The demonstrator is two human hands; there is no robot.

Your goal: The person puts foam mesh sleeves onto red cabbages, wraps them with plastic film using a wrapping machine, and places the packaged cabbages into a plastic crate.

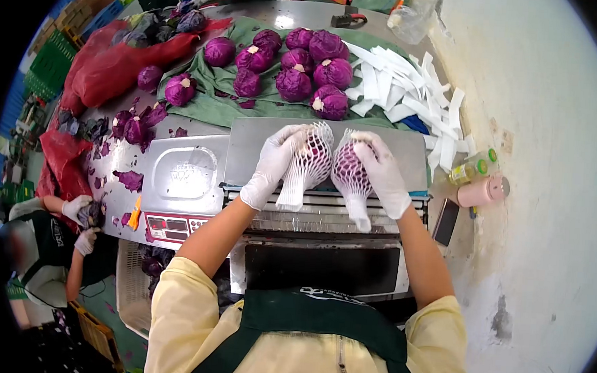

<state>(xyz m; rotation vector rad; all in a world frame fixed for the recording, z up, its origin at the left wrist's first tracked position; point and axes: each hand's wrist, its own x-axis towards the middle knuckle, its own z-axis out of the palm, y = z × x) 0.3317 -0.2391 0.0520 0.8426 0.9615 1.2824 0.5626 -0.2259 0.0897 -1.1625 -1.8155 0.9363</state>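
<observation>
My left hand (273,161) wears a white glove and is closed around a red cabbage in a white foam net (314,160). A second netted red cabbage (349,172) is gripped in my gloved right hand (383,171). The two cabbages are side by side above the steel top of a wrapping machine (260,143), with the net tails hanging towards me. Beyond them, several bare purple cabbages (293,83) rest on a green cloth (208,106). White foam net sleeves (387,82) are heaped to their right.
A weighing scale (183,172) stands left of the machine, with an orange-handled tool (135,214) beside it. Red mesh sacks (114,69) lie further left, near a co-worker (49,246) handling a dark cabbage. Bottles (467,171), a pink flask (484,191) and a phone (446,221) line the right wall.
</observation>
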